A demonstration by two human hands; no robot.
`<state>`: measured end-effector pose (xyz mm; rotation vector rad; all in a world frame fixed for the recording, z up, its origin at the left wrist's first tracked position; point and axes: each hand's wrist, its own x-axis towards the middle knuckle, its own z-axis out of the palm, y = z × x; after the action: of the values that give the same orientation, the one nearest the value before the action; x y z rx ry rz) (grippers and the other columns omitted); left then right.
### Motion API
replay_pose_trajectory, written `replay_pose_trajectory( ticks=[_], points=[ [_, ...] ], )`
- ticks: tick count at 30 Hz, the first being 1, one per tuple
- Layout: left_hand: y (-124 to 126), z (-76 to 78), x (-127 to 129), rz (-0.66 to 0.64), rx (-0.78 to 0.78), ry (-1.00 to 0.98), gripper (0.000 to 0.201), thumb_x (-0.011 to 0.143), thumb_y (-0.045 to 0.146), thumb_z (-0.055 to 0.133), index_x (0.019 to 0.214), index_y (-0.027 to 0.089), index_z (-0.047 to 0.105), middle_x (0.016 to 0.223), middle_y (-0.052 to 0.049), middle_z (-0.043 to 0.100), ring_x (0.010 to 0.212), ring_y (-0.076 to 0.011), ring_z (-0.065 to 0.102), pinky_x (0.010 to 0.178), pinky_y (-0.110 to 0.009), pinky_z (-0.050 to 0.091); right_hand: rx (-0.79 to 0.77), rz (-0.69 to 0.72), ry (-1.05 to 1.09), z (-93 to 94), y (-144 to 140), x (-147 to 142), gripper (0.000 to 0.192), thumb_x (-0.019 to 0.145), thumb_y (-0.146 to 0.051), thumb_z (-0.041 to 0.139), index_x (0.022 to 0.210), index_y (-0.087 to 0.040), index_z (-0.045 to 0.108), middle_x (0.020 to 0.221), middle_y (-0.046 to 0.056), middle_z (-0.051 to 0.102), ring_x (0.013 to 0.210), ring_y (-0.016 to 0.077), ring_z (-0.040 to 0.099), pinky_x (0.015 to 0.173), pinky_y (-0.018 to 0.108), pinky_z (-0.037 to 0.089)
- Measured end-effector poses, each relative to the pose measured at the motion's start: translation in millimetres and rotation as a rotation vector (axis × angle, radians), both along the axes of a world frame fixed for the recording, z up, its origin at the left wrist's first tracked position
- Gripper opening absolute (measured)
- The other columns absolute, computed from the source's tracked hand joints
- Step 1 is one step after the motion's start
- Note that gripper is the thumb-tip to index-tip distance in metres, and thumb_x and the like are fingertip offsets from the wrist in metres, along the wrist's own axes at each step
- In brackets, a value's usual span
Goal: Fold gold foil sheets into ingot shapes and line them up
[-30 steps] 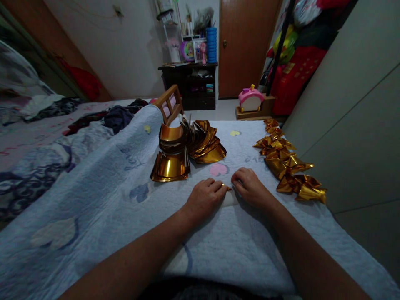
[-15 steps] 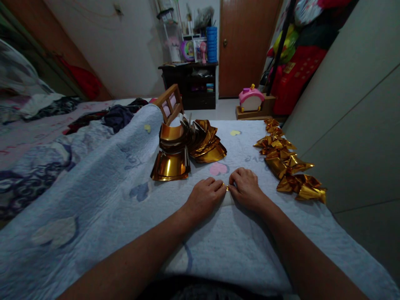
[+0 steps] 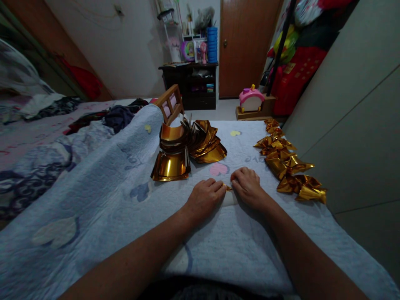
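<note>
My left hand (image 3: 205,196) and my right hand (image 3: 247,186) lie side by side on the blue quilt (image 3: 231,241), fingers bent and pressed down. Between them shows a narrow strip of shiny gold foil paper (image 3: 228,188), its pale underside toward me; the rest is hidden under my fingers. Both hands grip this sheet. Beyond my left hand stand stacks of curved gold foil sheets (image 3: 171,165). To the right of my right hand lies a row of folded gold foil pieces (image 3: 285,161) with pointed ends.
A small wooden chair (image 3: 171,102) stands at the quilt's far edge. Behind it are a dark cabinet (image 3: 187,93) and a brown door (image 3: 246,46). A pale cupboard (image 3: 353,137) borders the right side. Clothes (image 3: 118,116) lie on the bed at left.
My right hand has shifted slightly to the right, widening the gap between my hands. More of the gold strip and its pale underside now shows. The stacks and folded pieces have not moved.
</note>
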<state>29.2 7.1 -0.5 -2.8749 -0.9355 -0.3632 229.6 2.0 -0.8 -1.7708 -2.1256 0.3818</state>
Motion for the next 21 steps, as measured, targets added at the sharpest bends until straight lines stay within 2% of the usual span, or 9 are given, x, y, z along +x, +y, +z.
replay_pose_trajectory(
  ticks=[11, 21],
  points=[
    [-0.9, 1.5, -0.5, 0.012, 0.007, 0.003, 0.017, 0.097, 0.019, 0.059, 0.112, 0.017, 0.066, 0.109, -0.008, 0.072, 0.093, -0.0223, 0.063, 0.075, -0.035, 0.054, 0.033, -0.019, -0.094, -1.6, -4.2, -8.4, 0.017, 0.091, -0.027, 0.056, 0.105, -0.02, 0.062, 0.111, 0.012, 0.058, 0.108, 0.03, 0.048, 0.096, 0.044, 0.032],
    [-0.5, 0.0, -0.4, 0.012, 0.01, -0.03, 0.016, 0.097, 0.017, 0.058, 0.109, 0.017, 0.067, 0.108, -0.008, 0.073, 0.092, -0.0222, 0.063, 0.076, -0.035, 0.055, 0.054, 0.017, -0.076, -2.9, -4.2, -4.1, 0.017, 0.092, -0.027, 0.049, 0.103, -0.02, 0.06, 0.108, 0.011, 0.058, 0.105, 0.0287, 0.049, 0.096, 0.044, 0.032]
  ],
)
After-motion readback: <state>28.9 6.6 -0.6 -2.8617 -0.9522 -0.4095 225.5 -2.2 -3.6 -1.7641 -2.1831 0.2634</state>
